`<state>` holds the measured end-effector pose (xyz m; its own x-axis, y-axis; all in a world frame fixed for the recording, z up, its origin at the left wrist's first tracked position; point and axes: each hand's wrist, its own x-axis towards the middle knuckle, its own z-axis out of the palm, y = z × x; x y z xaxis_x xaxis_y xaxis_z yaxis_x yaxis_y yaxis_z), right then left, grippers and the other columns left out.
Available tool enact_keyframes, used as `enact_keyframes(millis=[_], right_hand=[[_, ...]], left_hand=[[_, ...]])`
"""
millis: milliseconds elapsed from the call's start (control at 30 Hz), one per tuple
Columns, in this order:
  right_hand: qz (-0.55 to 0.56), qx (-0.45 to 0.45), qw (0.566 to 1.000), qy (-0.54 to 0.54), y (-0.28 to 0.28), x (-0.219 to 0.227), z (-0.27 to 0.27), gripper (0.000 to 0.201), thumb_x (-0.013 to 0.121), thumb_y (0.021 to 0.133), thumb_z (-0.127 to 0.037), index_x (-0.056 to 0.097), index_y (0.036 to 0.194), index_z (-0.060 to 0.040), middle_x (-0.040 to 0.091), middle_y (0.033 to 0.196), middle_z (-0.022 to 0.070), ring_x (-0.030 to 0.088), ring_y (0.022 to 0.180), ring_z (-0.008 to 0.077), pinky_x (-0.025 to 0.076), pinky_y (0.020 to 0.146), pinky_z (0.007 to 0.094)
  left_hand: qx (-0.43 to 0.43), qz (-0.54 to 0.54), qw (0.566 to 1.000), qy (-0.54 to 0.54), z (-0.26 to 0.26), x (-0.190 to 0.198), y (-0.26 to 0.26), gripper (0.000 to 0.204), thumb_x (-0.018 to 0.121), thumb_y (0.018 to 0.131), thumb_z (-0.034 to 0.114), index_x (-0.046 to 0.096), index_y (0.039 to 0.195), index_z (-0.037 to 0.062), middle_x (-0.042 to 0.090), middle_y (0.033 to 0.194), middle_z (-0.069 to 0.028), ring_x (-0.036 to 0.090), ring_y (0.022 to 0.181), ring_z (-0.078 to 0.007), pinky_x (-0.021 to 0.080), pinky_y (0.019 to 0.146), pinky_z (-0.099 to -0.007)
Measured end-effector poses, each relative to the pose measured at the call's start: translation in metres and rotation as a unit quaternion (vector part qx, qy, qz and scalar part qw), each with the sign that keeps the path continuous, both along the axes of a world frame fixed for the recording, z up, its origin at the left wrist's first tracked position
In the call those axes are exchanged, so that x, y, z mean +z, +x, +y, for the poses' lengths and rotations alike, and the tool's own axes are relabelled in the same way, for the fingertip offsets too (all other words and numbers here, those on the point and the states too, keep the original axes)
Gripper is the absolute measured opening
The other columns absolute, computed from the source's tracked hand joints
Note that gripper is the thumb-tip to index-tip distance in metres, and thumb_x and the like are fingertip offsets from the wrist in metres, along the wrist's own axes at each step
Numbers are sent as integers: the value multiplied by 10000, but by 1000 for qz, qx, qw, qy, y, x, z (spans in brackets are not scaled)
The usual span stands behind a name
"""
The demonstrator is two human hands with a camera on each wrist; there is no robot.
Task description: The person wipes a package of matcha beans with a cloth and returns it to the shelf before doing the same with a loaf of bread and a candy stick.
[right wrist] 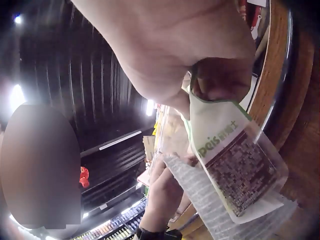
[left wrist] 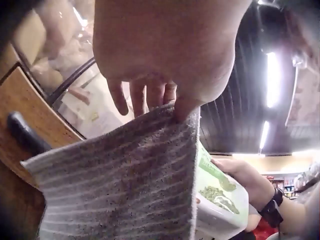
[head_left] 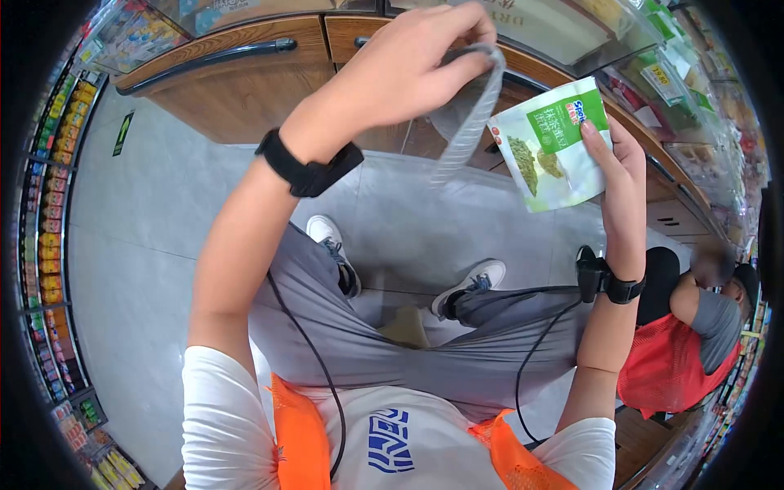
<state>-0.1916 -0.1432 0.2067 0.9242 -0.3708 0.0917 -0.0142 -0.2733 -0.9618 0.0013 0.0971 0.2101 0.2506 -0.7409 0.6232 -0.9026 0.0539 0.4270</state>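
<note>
A grey striped cloth point(head_left: 472, 122) hangs from the left hand point(head_left: 408, 69), pinched between thumb and fingers at its upper edge. In the left wrist view the cloth point(left wrist: 125, 175) spreads below the left hand point(left wrist: 165, 55). The right hand point(head_left: 621, 171) grips a green and white packet point(head_left: 555, 147) by its side, thumb on the front. The right wrist view shows the packet's printed back point(right wrist: 240, 170) under the right hand point(right wrist: 185, 50), with the cloth point(right wrist: 215, 200) behind it. In the head view, cloth and packet are side by side.
Wooden cabinets with a dark handle point(head_left: 212, 65) and clear display bins point(head_left: 563, 33) stand in front. Grey floor tiles point(head_left: 131, 245) lie below. Stocked shelves point(head_left: 53, 245) line the left. At the right is another person in a red vest point(head_left: 670, 359).
</note>
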Motion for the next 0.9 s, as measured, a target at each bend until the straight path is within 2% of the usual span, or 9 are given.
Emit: enact_keyframes(millis=[33,133,167,300,400,533,700,800,900], right_hand=[[9,9,1000,8,-1,-2,-3,332,670,1013,-229,672,1220,31,732,1031,42,656,868,61,496,776,217],[16,8,1000,-10,-1,-8,-3,340,662,1018,-232,664,1236,28,734,1047,43,664,879,61,502,779,217],[14,0,1000,-25,-1,-9,-2,341,661,1019,-235,665,1238,27,733,1044,41,664,875,61,502,774,217],[23,-13,1000,-9,1,-15,2,329,646,1030,-232,668,1240,20,733,1039,37,665,863,59,505,764,218],[13,-18,1000,9,5,-22,2,323,628,1043,-229,665,1249,18,735,1046,42,668,864,62,510,765,220],[3,-19,1000,15,8,-28,1,328,614,1054,-230,658,1263,19,739,1066,56,682,891,66,519,774,224],[23,-47,999,13,10,-34,-1,331,592,1067,-238,646,1269,17,736,1034,41,684,861,65,522,741,225],[13,-39,999,30,9,-38,1,315,563,1079,-223,633,1271,17,725,1017,31,684,845,64,525,692,221],[-21,-42,998,29,9,-40,11,297,558,1081,-228,637,1257,-3,718,1018,16,670,813,42,531,643,204]], left_hand=[[-40,130,991,-22,-7,2,-6,213,547,1056,201,537,1027,-10,668,950,-121,645,901,-239,488,776,-357],[-2,189,982,-25,-18,-27,2,220,676,980,231,655,1095,45,699,1119,-76,643,1001,-224,491,872,-306],[-13,144,986,-86,-22,-43,4,273,659,1005,290,652,1136,51,718,969,-88,652,868,-239,499,782,-313],[77,-31,994,65,-5,-73,15,310,642,1015,328,622,1160,55,648,761,-127,620,676,-234,468,640,-357],[117,37,991,53,-10,-75,16,296,622,1026,340,630,1140,67,575,673,-145,607,619,-239,457,617,-356],[118,247,956,-102,-31,-69,20,213,539,1071,210,549,1022,3,663,946,-84,635,898,-177,484,785,-331],[-126,575,776,-228,-42,-44,-16,236,612,1055,209,629,1127,-14,708,1066,-45,643,1013,-91,525,903,-272],[-166,598,770,-149,-40,-36,-61,290,574,1066,296,642,1211,54,662,984,-43,623,909,-129,493,801,-282],[-307,323,895,7,-45,-55,-41,396,541,1070,247,567,1426,74,615,1356,-100,521,1342,-219,362,1155,-350]])
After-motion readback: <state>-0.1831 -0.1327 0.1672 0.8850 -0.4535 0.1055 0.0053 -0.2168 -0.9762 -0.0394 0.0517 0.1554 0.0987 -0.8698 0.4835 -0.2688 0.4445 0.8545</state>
